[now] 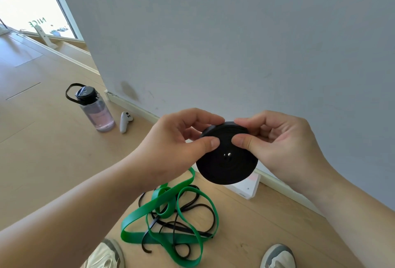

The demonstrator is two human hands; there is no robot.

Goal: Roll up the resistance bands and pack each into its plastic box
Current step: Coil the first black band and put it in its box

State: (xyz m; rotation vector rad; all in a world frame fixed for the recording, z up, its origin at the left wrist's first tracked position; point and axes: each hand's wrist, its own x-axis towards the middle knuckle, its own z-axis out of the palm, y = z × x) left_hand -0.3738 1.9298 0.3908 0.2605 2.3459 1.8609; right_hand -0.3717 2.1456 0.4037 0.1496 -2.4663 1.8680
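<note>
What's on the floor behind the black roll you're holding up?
A white box shows below the black roll, on the floor by the wall. The roll covers most of it, so its lid and contents cannot be seen.

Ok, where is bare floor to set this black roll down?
Bare floor for the black roll lies between the green band tangle, the white box and the right shoe. A wider patch lies in front of the water bottle. The tangle between the shoes is crowded.
</note>
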